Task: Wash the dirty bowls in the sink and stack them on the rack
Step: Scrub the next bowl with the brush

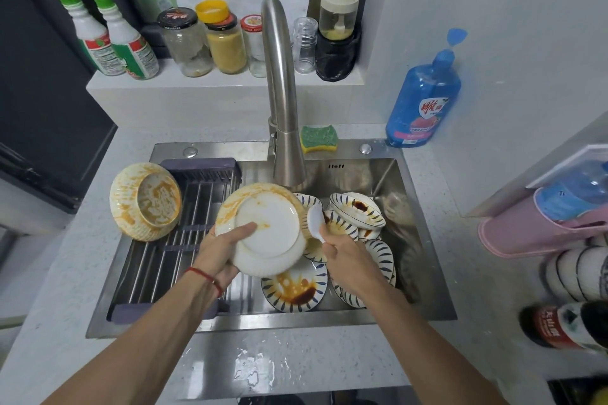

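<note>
Barely begun: under the faucet (279,92) the left hand (223,246) grips a stained bowl (266,230), the right hand (342,250) pinches a spoon (314,219), dirty patterned bowls (357,210) wait beside them

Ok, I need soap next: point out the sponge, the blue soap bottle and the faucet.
sponge (318,138): head view, on its green top.
soap bottle (424,102): head view, on the blue body by the label.
faucet (279,76): head view, on the steel neck.

Illegible labels on blue soap bottle (424,99), green-capped spray bottles (112,39)
</note>
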Demonstrator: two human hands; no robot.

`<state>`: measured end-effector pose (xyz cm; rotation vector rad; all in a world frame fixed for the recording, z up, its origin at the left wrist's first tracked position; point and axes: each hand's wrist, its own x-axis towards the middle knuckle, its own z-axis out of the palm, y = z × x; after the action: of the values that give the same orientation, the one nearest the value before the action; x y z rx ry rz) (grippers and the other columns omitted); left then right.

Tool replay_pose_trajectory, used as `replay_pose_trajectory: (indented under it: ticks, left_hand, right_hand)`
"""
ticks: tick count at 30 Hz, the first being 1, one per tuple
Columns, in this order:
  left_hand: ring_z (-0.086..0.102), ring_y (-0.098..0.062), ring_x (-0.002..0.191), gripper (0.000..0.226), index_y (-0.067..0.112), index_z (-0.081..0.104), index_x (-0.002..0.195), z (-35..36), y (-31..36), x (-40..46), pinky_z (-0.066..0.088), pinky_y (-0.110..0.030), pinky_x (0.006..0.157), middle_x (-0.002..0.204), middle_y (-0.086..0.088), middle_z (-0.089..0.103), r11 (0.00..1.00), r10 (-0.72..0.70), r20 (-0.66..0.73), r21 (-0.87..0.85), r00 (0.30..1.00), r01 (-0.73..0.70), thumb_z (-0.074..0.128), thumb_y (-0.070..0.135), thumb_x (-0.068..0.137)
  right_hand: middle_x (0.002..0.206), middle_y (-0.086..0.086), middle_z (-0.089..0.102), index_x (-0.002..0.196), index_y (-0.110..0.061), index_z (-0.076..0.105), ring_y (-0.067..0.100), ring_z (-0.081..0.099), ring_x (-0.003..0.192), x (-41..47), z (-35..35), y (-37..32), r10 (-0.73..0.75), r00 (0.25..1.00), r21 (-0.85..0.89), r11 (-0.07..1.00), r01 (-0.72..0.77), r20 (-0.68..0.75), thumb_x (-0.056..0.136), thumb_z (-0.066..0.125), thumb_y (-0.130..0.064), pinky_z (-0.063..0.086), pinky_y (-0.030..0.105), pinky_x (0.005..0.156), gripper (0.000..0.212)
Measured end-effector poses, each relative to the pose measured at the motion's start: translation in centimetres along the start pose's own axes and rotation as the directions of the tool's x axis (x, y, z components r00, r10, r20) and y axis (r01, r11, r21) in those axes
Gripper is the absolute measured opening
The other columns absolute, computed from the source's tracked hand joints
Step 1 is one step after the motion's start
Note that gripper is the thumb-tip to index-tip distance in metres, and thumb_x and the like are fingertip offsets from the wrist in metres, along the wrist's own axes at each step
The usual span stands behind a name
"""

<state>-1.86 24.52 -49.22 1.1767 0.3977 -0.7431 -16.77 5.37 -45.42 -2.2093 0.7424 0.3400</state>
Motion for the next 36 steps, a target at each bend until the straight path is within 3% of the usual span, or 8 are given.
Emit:
replay_pose_trajectory:
  ticks: [5,10,17,25,29,32,34,36]
  left_hand:
    - [0.066,-0.041,0.115,0.037,0.011,0.061,0.128,1.0,-1.2,0.1,0.053,-0.066,0.096,0.122,-0.019,0.071,0.985,-0.104,-0.045,-0.146,0.994,0.096,0.069,0.005,0.093]
    - [0.067,-0.039,0.104,0.028,0.009,0.059,0.125,2.3,-1.9,-0.3,0.054,-0.060,0.090,0.115,-0.020,0.070,0.962,-0.131,-0.071,-0.249,0.989,0.110,0.064,0.007,0.097]
    - [0.065,-0.039,0.105,0.036,0.007,0.054,0.132,3.7,-2.1,-0.2,0.052,-0.061,0.093,0.116,-0.019,0.068,0.934,-0.110,-0.103,-0.351,0.989,0.067,0.059,0.002,0.097]
    - [0.062,-0.041,0.123,0.050,0.005,0.054,0.143,4.8,-2.2,-0.2,0.056,-0.056,0.089,0.137,-0.021,0.064,0.922,-0.146,-0.172,-0.381,0.974,0.070,0.057,0.002,0.093]
    - [0.064,-0.040,0.115,0.051,0.003,0.054,0.141,5.3,-2.1,-0.5,0.051,-0.059,0.102,0.130,-0.018,0.065,0.924,-0.142,-0.184,-0.376,0.973,0.064,0.056,0.001,0.090]
    - [0.063,-0.041,0.119,0.051,0.002,0.053,0.140,5.3,-2.0,-0.5,0.047,-0.062,0.107,0.132,-0.019,0.065,0.934,-0.133,-0.195,-0.354,0.972,0.057,0.054,-0.002,0.089]
    - [0.062,-0.044,0.124,0.051,0.001,0.054,0.139,5.4,-2.1,-0.9,0.047,-0.063,0.107,0.134,-0.022,0.064,0.943,-0.114,-0.186,-0.331,0.976,0.047,0.055,-0.002,0.088]
    - [0.064,-0.041,0.117,0.053,-0.001,0.055,0.136,5.1,-2.1,-0.8,0.054,-0.060,0.098,0.128,-0.021,0.066,0.950,-0.117,-0.203,-0.307,0.972,0.050,0.061,0.000,0.084]
  right_hand:
    - [0.099,-0.003,0.060,0.157,-0.042,0.036,0.015,0.056,0.081,-0.2,0.8,-0.1,0.007,1.000,0.047,0.999,-0.008,0.019,0.110,0.037,-0.029,0.047,0.038,0.073,0.049]
    - [0.101,0.000,0.060,0.158,-0.045,0.028,0.017,0.058,0.087,-0.7,1.9,-0.8,-0.023,1.000,-0.017,1.000,0.023,0.019,0.110,0.035,-0.034,0.046,0.038,0.072,0.050]
    - [0.093,-0.002,0.064,0.159,-0.041,0.025,0.016,0.062,0.080,-2.0,2.5,-1.7,-0.051,0.998,-0.041,0.998,0.052,0.033,0.110,0.040,-0.031,0.057,0.046,0.073,0.052]
    - [0.111,0.008,0.065,0.162,-0.044,0.010,0.026,0.058,0.104,-2.5,2.6,-2.1,-0.028,1.000,-0.133,0.991,0.027,-0.005,0.110,0.038,-0.032,0.049,0.047,0.093,0.060]
    - [0.102,0.007,0.067,0.161,-0.044,0.007,0.024,0.058,0.088,-3.3,3.7,-2.6,-0.090,0.996,-0.177,0.980,0.091,0.011,0.109,0.042,-0.025,0.047,0.040,0.075,0.065]
    - [0.100,0.008,0.068,0.162,-0.042,0.006,0.027,0.064,0.089,-3.1,3.8,-2.2,-0.087,0.996,-0.246,0.966,0.078,-0.024,0.107,0.043,-0.022,0.049,0.043,0.079,0.069]
    - [0.095,0.007,0.066,0.163,-0.037,0.004,0.030,0.064,0.088,-2.5,3.6,-1.9,-0.071,0.996,-0.302,0.952,0.053,-0.049,0.104,0.043,-0.019,0.051,0.045,0.083,0.072]
    - [0.085,0.002,0.062,0.162,-0.036,0.004,0.025,0.062,0.078,-3.4,4.1,-1.9,-0.121,0.993,-0.277,0.954,0.116,-0.001,0.105,0.043,-0.015,0.051,0.041,0.072,0.072]
